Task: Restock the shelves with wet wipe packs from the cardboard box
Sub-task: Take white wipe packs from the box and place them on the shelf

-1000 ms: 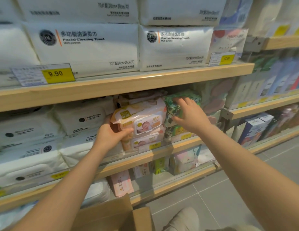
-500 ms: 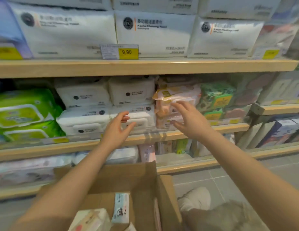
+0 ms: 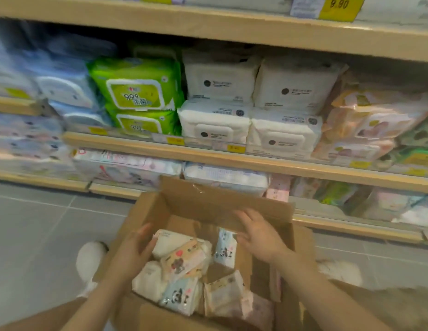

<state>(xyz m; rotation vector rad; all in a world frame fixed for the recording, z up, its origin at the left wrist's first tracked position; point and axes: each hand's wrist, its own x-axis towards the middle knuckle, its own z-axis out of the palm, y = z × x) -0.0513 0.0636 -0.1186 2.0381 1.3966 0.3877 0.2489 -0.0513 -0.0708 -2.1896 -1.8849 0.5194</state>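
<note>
Reaching down into the box (image 3: 208,206), you have both hands over the loose packs and nothing gripped yet. Your left hand (image 3: 134,252) hangs at the left side of the pile, fingers straight and apart, just beside the cream pack (image 3: 171,241) at the top. Your right hand (image 3: 258,235) is spread open near the far flap, next to the upright blue-and-white pack (image 3: 225,248). Neither hand is closed on anything.

The packs lie jumbled at odd angles: a bear-print pack (image 3: 183,262) tilted across the middle, a pale blue one (image 3: 182,297) nearer you, a white one (image 3: 151,280) on the left and a beige one (image 3: 226,295) to the right. Take whatever sits on top, probably the cream pack or the bear-print one, rather than digging underneath. These soft wrappers likely sag and slip, so hold a pack across its width, thumb on one face and fingers on the other, not by a corner or the seal.

Before lifting, pick the slot. The middle shelf (image 3: 232,158) already carries green packs (image 3: 136,91) and white packs (image 3: 215,123), so match the design to its own stack and price tag. Lift clear of the box's far flap, which stands between you and the lower shelf, and set the pack label outward, square with its neighbours.
</note>
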